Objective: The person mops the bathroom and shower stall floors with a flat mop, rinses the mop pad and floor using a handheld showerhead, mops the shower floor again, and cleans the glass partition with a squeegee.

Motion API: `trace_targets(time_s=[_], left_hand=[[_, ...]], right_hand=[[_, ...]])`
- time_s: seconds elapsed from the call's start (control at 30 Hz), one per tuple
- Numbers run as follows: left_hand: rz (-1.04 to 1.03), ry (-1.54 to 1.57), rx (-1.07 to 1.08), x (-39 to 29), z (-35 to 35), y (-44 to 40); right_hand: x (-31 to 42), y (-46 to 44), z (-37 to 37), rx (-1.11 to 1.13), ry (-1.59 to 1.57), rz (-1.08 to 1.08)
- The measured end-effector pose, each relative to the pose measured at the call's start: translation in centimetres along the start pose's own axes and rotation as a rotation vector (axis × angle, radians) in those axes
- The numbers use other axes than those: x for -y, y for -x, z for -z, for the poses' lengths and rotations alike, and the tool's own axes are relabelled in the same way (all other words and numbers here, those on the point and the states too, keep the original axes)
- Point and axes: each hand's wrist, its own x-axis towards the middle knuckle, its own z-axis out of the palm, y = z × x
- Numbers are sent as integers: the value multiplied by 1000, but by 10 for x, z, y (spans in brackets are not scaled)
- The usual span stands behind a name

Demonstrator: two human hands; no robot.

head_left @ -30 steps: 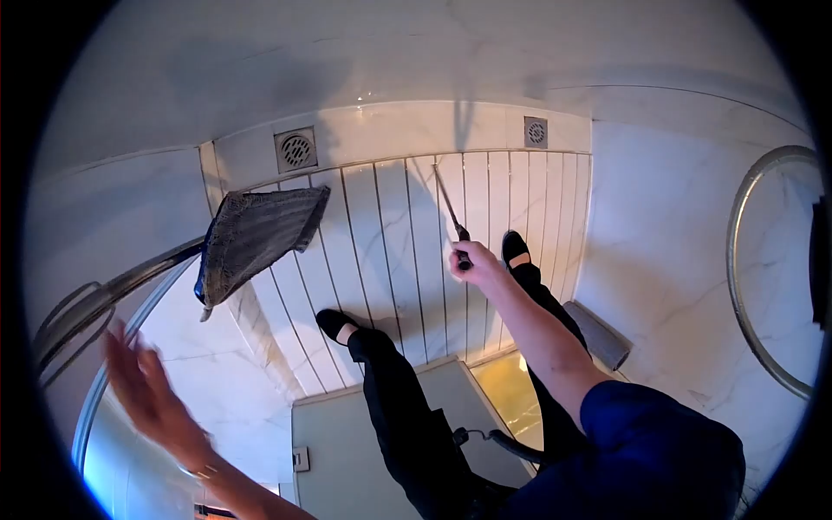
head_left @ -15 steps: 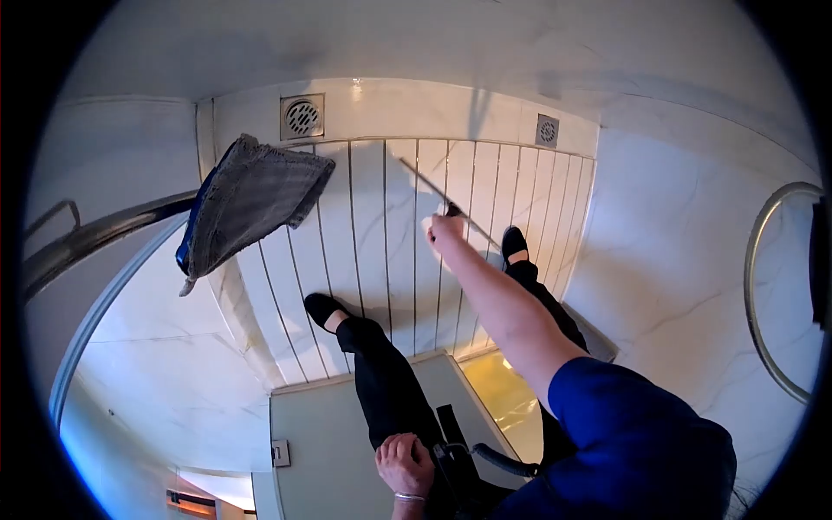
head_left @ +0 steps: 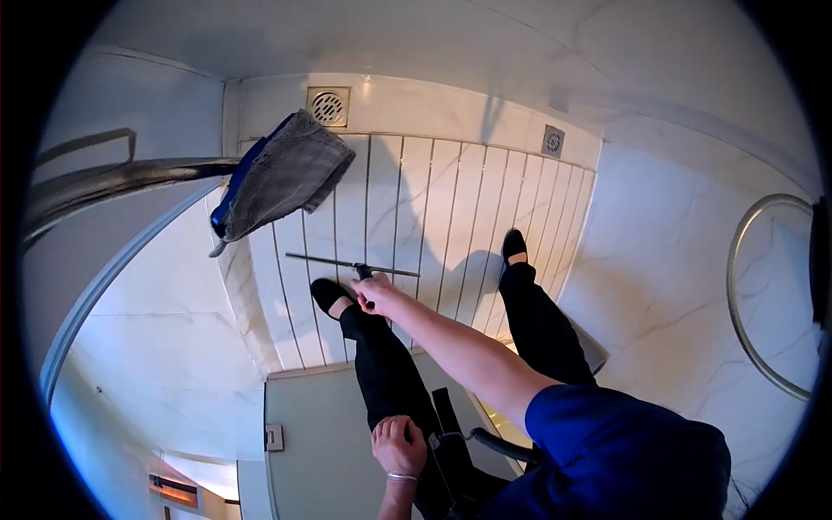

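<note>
My right hand (head_left: 371,293) is closed round the dark handle of a squeegee (head_left: 394,271). Its long thin blade reaches across the grooved white floor (head_left: 442,208), close to my left shoe (head_left: 328,296). Lower down, my left hand (head_left: 399,445) rests on my left thigh with its fingers curled in, and I see nothing in them. A bracelet circles that wrist. To the left of the squeegee, a grey cloth with a blue edge (head_left: 290,173) hangs at the end of a metal rail (head_left: 130,184).
Two floor drains, a larger one (head_left: 328,108) and a smaller one (head_left: 553,140), lie along the far edge. A curved metal hose (head_left: 737,286) hangs by the right wall. My right shoe (head_left: 514,245) stands on the grooves. A glass panel (head_left: 316,416) is below.
My right hand has swung left and nearer with the squeegee, whose blade has turned from diagonal to almost crosswise. My left hand stays on the thigh. The view has shifted slightly.
</note>
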Motion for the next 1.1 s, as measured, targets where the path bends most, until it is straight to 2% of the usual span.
trace_targets(time_s=[0.03, 0.1, 0.17, 0.23, 0.33, 0.4, 0.47, 0.5, 0.53, 0.6, 0.63, 0.7, 0.77, 0.83, 0.9, 0.97, 1.1], left_hand=[[3, 11, 1, 2, 0, 1], [6, 34, 2, 5, 0, 2], [13, 52, -9, 6, 0, 2], [18, 61, 0, 8, -2, 2], [25, 60, 14, 11, -1, 3], [26, 59, -4, 12, -4, 5], [19, 74, -9, 14, -5, 6], [14, 81, -18, 15, -5, 6], [13, 76, -23, 16, -5, 6], [14, 60, -37, 18, -4, 6], [18, 68, -33, 19, -3, 6], [29, 92, -26, 18, -1, 7], [23, 123, -50, 19, 2, 8], [19, 149, -77, 20, 2, 7], [19, 164, -89, 23, 1, 9], [24, 193, -111, 23, 3, 10], [24, 260, -165, 22, 1, 17]], right_hand=[[3, 0, 4, -12, -19, -11], [8, -12, 28, 41, -317, 28], [21, -27, 54, -125, -630, 71], [35, -44, 85, -168, -816, 88], [48, -74, 104, -270, -714, 55], [37, -96, 100, -239, -719, 39], [24, -96, 75, -252, -790, -26], [10, -111, 63, -211, -656, -52], [6, -75, 35, -267, -620, -18], [-11, -88, 0, -227, -390, -15], [-16, -83, -16, -173, -513, -11], [-19, -75, -41, -148, -347, 22], [-19, -62, -43, -5, -293, 21], [-14, -63, -29, 168, -267, 8], [-8, -71, -1, 131, -356, 45], [2, -87, 37, -20, -462, 78], [39, -84, 104, -181, -628, 142]])
